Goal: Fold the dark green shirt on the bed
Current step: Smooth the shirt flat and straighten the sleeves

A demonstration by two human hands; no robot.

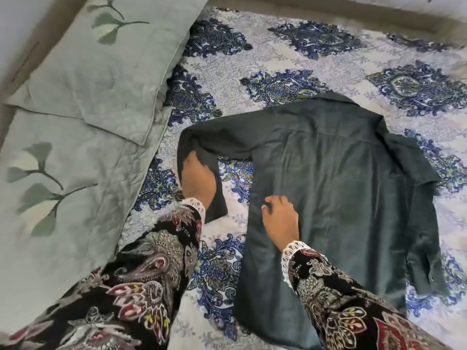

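Green shirt (341, 185) flat | left hand (198, 179) fingers clamped on sleeve (202, 147) | right hand (280, 218) fingers apart, pressing

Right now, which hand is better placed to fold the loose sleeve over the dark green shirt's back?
Left. The left hand already lies on the sleeve spread out to the side, while the right hand rests flat on the dark green shirt, probably pinning its body edge.

Home bedroom, by the look: bed (290, 64) w/ white sheet printed in blue paisley fills most of view; pale green pillow (101, 61) w/ leaf print at 10 o'clock, matching quilt (63, 198) at 8 o'clock; plain wall (15, 21) behind.
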